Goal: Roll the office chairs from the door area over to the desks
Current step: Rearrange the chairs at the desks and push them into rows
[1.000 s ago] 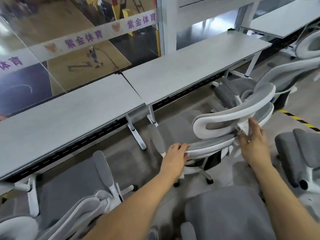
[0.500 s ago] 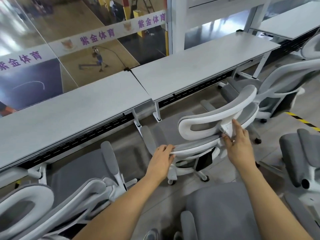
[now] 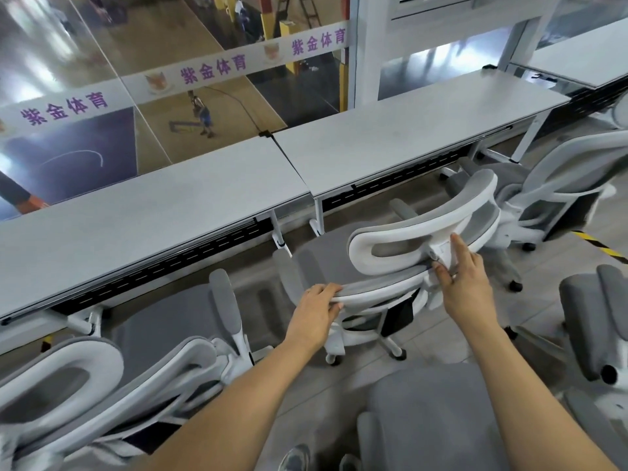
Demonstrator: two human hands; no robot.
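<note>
Nearest me, a spare grey fabric chair seat waits its turn. Beyond it, my left hand stays curled over the top edge of the grey mesh office chair with the white frame. My right hand pinches its headrest bracket between thumb and forefinger. Over the last second that chair has rolled farther toward the pale grey tabletop, and I judge it nearly parked.

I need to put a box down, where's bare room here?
Both desktops look bare: the left desk and the right desk, along the glass wall. The floor on this side is crowded with chairs around the held chair.
</note>
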